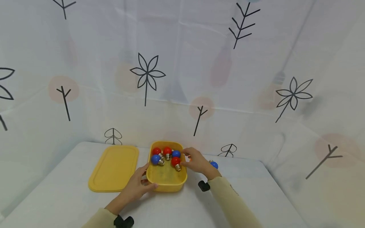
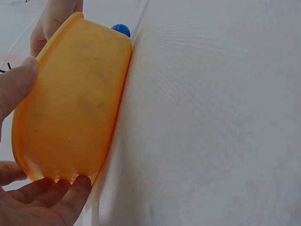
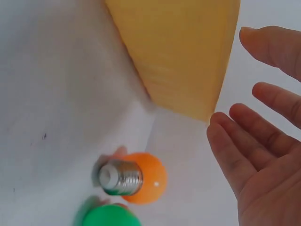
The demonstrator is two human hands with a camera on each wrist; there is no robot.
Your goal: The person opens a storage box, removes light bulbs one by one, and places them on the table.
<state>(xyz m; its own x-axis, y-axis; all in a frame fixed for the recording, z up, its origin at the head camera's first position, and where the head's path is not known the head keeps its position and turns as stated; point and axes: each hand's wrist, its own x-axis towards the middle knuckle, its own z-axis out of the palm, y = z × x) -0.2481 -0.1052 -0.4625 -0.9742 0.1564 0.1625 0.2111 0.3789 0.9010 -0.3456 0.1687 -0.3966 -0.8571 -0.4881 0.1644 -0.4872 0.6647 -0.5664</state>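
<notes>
A deep yellow plastic container (image 1: 165,179) stands on the white table. Inside it, toward the far end, lie several small light bulbs with metal screw bases, among them a red bulb (image 1: 176,161) and a blue bulb (image 1: 155,159). My left hand (image 1: 138,183) holds the near left corner, thumb by the front rim and fingers against the side wall, also visible in the left wrist view on the container (image 2: 75,103). At the right rim is my right hand (image 1: 198,161). Its fingers (image 3: 256,132) are spread and relaxed in the right wrist view, holding nothing.
Left of the container lies a flat yellow lid (image 1: 115,167). Right of it, on the table, are a blue bulb (image 1: 214,164), an orange bulb (image 3: 150,178) and a green rounded thing (image 3: 112,217), partly cut off. A patterned white cloth (image 1: 176,120) hangs behind the table.
</notes>
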